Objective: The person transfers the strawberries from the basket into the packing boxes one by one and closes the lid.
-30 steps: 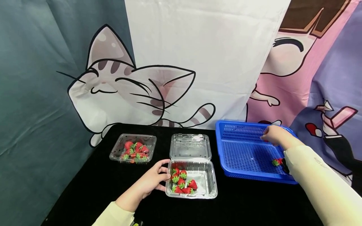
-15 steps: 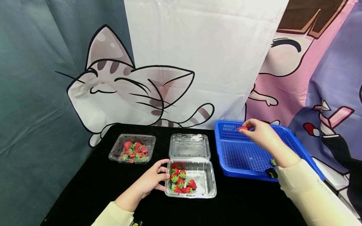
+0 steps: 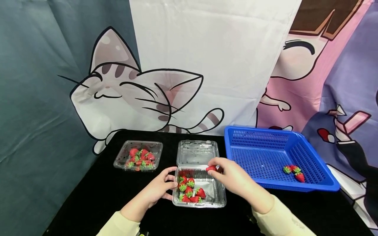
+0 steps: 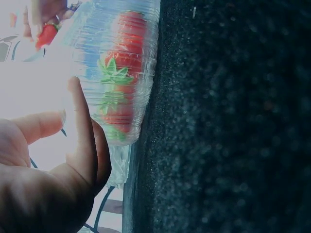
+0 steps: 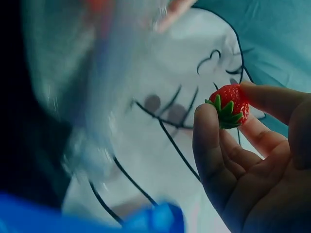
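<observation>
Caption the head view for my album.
The right hand pinches a strawberry over an open clear box while the left hand touches the box's side, a blue basket standing to the right.

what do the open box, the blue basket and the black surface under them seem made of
Open box: seems thin clear plastic, glossy, judging by the see-through ribbed walls and bright glints.
Blue basket: likely moulded plastic, with a slight sheen; evenly perforated walls and floor suggest it.
Black surface: probably fabric, matte; the left wrist view shows a fuzzy, speckled texture.
</observation>
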Action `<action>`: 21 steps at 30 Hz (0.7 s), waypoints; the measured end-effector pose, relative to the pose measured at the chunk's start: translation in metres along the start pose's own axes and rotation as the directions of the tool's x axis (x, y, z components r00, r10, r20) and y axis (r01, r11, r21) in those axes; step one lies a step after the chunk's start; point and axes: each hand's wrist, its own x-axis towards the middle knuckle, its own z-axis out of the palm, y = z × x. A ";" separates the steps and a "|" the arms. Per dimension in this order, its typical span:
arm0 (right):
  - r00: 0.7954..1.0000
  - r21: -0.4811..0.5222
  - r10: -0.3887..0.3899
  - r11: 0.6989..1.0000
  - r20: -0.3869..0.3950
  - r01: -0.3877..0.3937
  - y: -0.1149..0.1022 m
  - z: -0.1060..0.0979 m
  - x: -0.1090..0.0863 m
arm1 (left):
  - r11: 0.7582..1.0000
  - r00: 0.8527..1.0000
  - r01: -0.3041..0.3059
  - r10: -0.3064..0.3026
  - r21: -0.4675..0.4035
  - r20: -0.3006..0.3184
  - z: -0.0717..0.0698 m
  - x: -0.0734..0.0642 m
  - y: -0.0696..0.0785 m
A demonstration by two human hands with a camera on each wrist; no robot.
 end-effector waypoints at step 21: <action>0.992 -0.168 0.033 0.986 0.122 -0.012 0.004 0.071 0.016 | 1.000 1.000 0.010 -0.010 -0.002 0.000 0.001 -0.001 0.003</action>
